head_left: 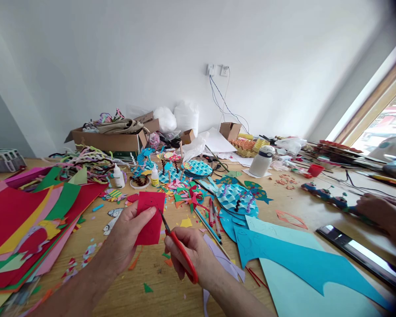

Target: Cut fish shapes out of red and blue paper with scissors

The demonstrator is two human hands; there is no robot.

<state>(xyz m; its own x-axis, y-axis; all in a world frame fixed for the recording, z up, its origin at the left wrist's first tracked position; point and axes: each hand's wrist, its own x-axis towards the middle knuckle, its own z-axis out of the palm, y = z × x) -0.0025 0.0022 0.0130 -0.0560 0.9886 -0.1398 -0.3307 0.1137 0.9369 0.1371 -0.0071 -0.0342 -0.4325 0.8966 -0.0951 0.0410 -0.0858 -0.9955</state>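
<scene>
My left hand grips a red sheet of paper by its left side, thumb on top. Faint pencil lines show on the red sheet. In my right hand is a pair of scissors with red handles. Its dark blades point up and left, at the right edge of the red sheet; whether they are cutting into it I cannot tell. Below and around the hands, small paper scraps lie on the wooden table.
Coloured paper sheets are stacked at left. Glue bottles, paper fish and blue wavy discs stand beyond my hands. Blue paper lies at right, near a phone and another person's hand. A white bottle stands farther back.
</scene>
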